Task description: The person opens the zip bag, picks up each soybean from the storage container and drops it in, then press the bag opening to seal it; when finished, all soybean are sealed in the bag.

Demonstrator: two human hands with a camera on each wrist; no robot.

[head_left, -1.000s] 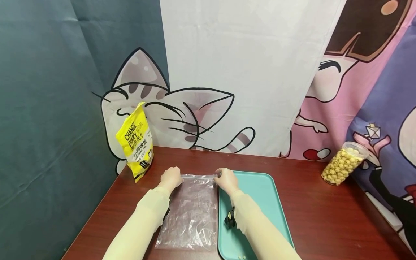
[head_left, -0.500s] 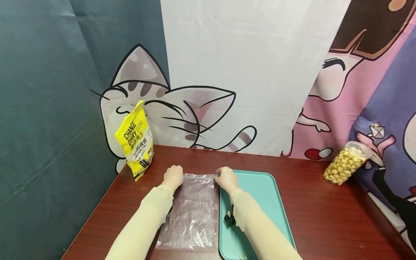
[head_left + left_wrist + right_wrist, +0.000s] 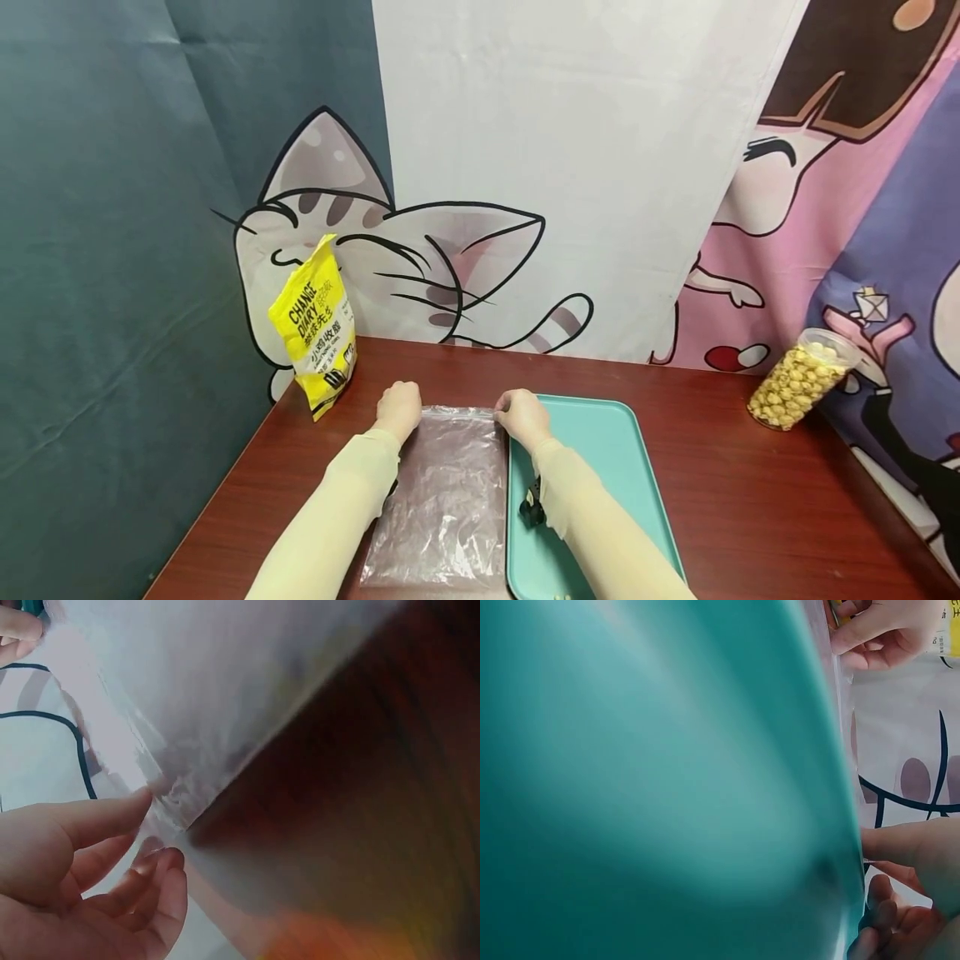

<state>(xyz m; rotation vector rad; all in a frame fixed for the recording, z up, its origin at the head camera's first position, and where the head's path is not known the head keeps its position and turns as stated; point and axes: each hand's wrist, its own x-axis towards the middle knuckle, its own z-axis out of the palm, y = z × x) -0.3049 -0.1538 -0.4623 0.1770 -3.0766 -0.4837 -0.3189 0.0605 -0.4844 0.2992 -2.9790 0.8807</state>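
Note:
A clear plastic zip bag (image 3: 450, 508) lies flat on the table, with its zip edge at the far side. My left hand (image 3: 398, 410) pinches its far left corner; in the left wrist view, the thumb and fingertips of that left hand (image 3: 112, 870) meet at the bag's corner (image 3: 176, 799). At the far right corner, my right hand (image 3: 523, 417) pinches the bag between thumb and finger. The right wrist view has this right hand (image 3: 922, 877) partly hidden behind the rim of the turquoise tray (image 3: 705, 772).
Right of the bag, the turquoise tray (image 3: 600, 442) lies under my right forearm, with small pale bits near its front edge. A yellow snack packet (image 3: 318, 333) stands at the back left. A clear jar of popcorn (image 3: 798, 387) stands at the far right, near the cloth backdrop.
The zip bag has shifted slightly toward me. Both hands stay at its far corners, almost in place. The tray, packet and jar have not moved.

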